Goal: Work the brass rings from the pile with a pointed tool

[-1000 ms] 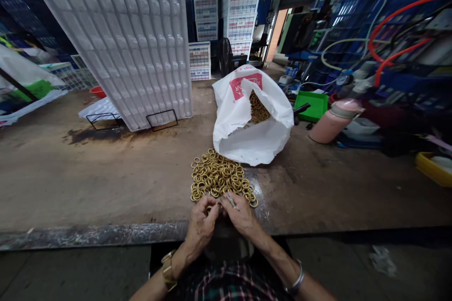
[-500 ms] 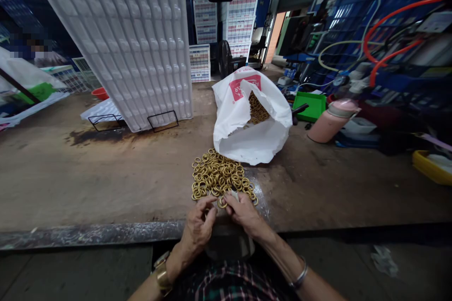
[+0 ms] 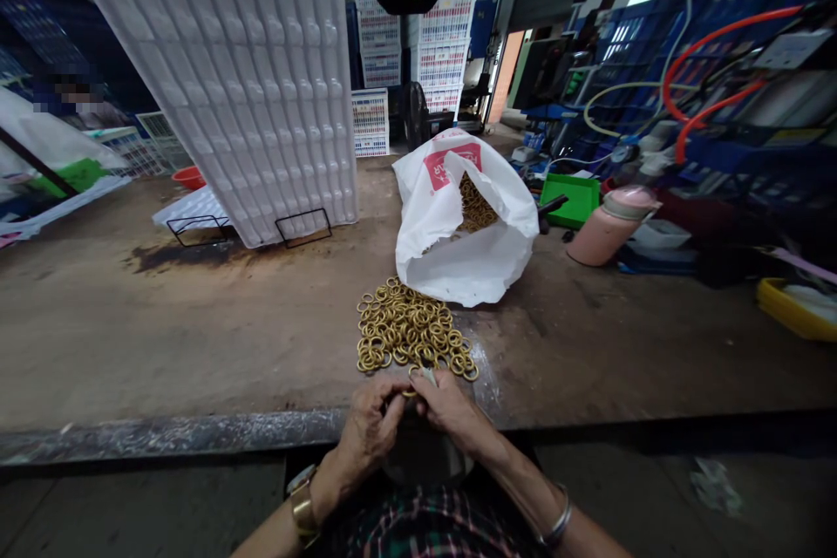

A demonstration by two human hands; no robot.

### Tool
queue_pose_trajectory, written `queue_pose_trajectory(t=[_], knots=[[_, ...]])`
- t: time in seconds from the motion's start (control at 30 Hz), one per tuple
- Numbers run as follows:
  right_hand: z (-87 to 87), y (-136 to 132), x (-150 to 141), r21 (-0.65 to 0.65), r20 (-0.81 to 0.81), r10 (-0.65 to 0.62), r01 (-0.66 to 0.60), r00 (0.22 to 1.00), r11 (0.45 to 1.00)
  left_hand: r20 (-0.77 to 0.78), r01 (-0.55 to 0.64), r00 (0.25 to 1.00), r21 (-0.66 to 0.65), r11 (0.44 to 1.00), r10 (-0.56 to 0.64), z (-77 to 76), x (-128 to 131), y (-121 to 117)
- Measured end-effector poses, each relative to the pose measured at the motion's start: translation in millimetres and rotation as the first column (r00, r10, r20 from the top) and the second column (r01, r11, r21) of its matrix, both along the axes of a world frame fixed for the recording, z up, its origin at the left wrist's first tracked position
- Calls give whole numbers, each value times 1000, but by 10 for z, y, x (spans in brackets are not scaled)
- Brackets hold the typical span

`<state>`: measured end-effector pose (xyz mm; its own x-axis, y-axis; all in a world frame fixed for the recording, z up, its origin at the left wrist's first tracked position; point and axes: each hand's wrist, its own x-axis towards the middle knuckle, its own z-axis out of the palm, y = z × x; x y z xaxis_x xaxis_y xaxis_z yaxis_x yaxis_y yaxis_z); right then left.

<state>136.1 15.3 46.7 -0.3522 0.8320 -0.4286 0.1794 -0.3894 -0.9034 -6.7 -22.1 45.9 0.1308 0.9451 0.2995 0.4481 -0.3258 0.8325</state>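
A brass-coloured ring is between my two hands at the table's front edge. My left hand is closed, its thumb and forefinger pinching at the ring's left side. My right hand is closed too, with its fingertips at the ring's right side. A small pale tool pokes out of the right hand; its kind is hard to make out, since the fingers cover most of it. Just beyond both hands lies a loose pile of similar rings.
Behind the pile, a white sack lies with its mouth open and more rings inside. A ridged plastic tray leans upright at the left in wire stands. A pink bottle and a green tray stand at the right.
My left hand's fingers have closed in to the ring, where before they were apart from it. Both hands are slightly nearer my body, away from the pile.
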Motion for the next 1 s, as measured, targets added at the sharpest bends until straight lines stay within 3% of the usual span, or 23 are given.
queue_pose_trajectory(t=[0.2, 0.4, 0.57, 0.8, 1.0], knots=[[-34, 15, -17, 255, 97, 29, -53, 995, 966, 202, -61, 970, -327, 943, 133, 112, 91, 0], [-65, 27, -51, 368, 147, -41, -16, 988, 930, 338, 61, 922, -610, 790, 189, 195, 118, -44], [-88, 2, -70, 409, 191, -57, -27, 980, 912, 383, 93, 898, -647, 757, 217, 208, 106, -67], [-19, -18, -120, 382, 163, -13, -51, 986, 923, 556, 216, 784, -661, 718, 276, 92, 44, -114], [-21, -32, -146, 347, 137, 33, -79, 990, 935, 627, 277, 718, -658, 700, 304, 107, 10, -129]])
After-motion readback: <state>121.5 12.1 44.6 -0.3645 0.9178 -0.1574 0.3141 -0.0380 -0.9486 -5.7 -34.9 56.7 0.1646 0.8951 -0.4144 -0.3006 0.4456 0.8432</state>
